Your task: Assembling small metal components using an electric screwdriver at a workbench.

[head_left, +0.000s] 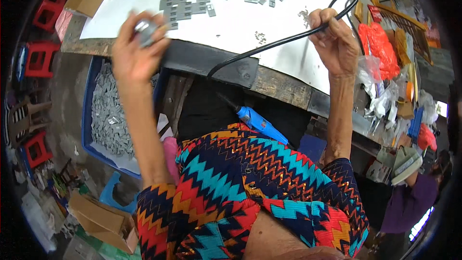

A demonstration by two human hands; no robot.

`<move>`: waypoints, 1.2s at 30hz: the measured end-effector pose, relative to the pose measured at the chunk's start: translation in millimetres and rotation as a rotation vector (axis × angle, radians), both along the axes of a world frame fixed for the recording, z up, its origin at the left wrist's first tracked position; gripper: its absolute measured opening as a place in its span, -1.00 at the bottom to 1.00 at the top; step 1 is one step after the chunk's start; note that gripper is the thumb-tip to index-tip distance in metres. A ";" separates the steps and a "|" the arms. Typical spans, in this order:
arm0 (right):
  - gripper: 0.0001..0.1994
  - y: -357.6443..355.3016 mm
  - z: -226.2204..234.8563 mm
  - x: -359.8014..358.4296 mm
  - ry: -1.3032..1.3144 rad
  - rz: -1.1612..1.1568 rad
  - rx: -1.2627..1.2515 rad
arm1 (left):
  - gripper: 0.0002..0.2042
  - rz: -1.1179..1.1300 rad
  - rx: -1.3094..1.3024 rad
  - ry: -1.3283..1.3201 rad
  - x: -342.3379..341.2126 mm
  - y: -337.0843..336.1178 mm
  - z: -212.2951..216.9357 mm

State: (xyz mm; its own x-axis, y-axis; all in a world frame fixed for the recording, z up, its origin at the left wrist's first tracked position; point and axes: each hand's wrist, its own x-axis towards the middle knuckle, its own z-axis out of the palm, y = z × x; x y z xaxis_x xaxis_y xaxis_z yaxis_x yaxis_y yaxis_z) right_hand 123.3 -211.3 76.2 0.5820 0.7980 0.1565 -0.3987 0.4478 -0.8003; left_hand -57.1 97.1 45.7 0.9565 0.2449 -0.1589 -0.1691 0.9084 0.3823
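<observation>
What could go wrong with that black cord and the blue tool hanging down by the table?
1. The right hand holds the black cord, and the blue tool dangles from it below the table edge; it might swing against the lap or slip down.
2. The left hand grips a small grey part at the table's edge; it could drop toward the blue crate below.

Head-worn fisheye looks steeply down, close over the workbench [269,84].
</observation>
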 end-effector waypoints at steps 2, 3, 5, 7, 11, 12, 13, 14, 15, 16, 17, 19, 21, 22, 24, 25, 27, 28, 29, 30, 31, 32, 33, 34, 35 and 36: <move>-0.86 -11.0 0.0 -6.6 -0.085 -0.120 -0.116 | -0.75 0.087 0.048 0.092 -31.0 19.8 -5.1; -0.86 -13.9 -0.4 -8.6 -0.082 -0.136 -0.117 | -0.76 0.157 0.138 0.127 -47.8 29.0 -8.8; -0.86 -18.3 -2.5 -7.0 -0.067 -0.148 -0.141 | -0.75 0.221 0.210 0.166 -77.4 50.0 -22.0; -0.85 -19.2 -6.8 -3.1 -0.099 -0.168 -0.155 | -0.74 0.324 0.370 0.270 -99.1 65.1 -39.1; -0.83 -14.5 -9.0 -4.4 -0.098 -0.194 -0.160 | -0.74 0.629 1.035 0.604 -124.4 67.2 -66.4; -0.82 -12.8 -8.8 -8.3 -0.108 -0.240 -0.204 | -0.75 0.659 1.077 0.648 -131.2 69.9 -77.2; -0.81 -9.6 -7.1 -12.8 -0.120 -0.288 -0.245 | -0.76 0.691 1.121 0.687 -135.7 72.3 -80.3; -0.80 -9.3 -7.0 -18.2 -0.152 -0.309 -0.313 | -0.76 0.663 1.121 0.658 -134.3 68.1 -78.1; -0.79 -9.3 -6.8 -24.1 -0.183 -0.330 -0.382 | -0.77 0.655 1.379 0.786 -132.4 62.9 -74.3; -0.77 -9.5 -11.0 -30.2 -0.162 -0.301 -0.374 | -0.78 0.655 1.637 0.916 -130.0 56.8 -72.0; -0.77 -9.3 -10.6 -37.9 -0.148 -0.300 -0.370 | -0.78 0.647 1.640 0.893 -123.7 51.9 -69.4; -0.78 -16.0 -9.0 -54.8 -0.192 -0.253 -0.429 | -0.78 0.722 1.671 0.801 -114.4 38.0 -62.1; -0.82 -27.3 -2.9 -73.7 -0.211 -0.116 -0.541 | -0.78 0.711 1.568 0.775 -84.1 0.8 -42.6; -0.86 -33.8 -5.1 -83.2 -0.184 -0.040 -0.520 | -0.79 0.629 1.548 0.687 -72.8 -11.2 -38.2; -0.86 -45.1 -17.1 -105.1 -0.374 0.041 -0.533 | -0.79 0.542 1.524 0.594 -57.7 -37.5 -29.6; -0.85 -51.3 -18.8 -112.7 -0.431 0.145 -0.624 | -0.79 0.469 1.509 0.568 -51.7 -51.5 -27.6; -0.80 -62.8 -42.2 -137.3 -0.499 0.244 -0.784 | -0.79 0.402 1.498 0.537 -47.5 -71.3 -23.2; -0.76 -69.8 -58.8 -151.5 -0.778 0.140 -0.907 | -0.80 0.427 1.500 0.499 -45.6 -79.4 -24.1; -0.72 -75.7 -70.1 -163.2 -1.057 0.032 -1.021 | -0.81 0.454 1.502 0.463 -45.2 -84.9 -22.3; -0.63 -80.3 -77.8 -168.5 -0.982 0.032 -1.083 | -0.85 0.411 1.601 0.495 -48.1 -87.2 -19.1; -0.63 -84.6 -84.1 -170.5 -0.983 0.031 -1.085 | -0.85 0.411 1.599 0.493 -47.5 -90.5 -17.4; -0.64 -88.3 -89.4 -172.2 -0.936 -0.016 -1.049 | -0.87 0.389 1.738 0.379 -45.7 -94.0 -15.3; -0.64 -90.9 -92.0 -173.4 -0.888 -0.061 -1.011 | -0.89 0.365 1.874 0.261 -43.6 -98.8 -12.8; -0.63 -92.2 -92.8 -172.4 -0.956 0.007 -0.976 | -0.90 0.335 1.845 0.259 -40.6 -107.0 -9.9; -0.63 -91.6 -92.5 -172.4 -0.953 0.003 -0.976 | -0.90 0.333 1.847 0.256 -39.2 -112.5 -11.3; -0.61 -90.2 -91.6 -172.5 -0.982 0.070 -1.019 | -0.89 0.317 1.805 0.252 -38.7 -117.1 -15.2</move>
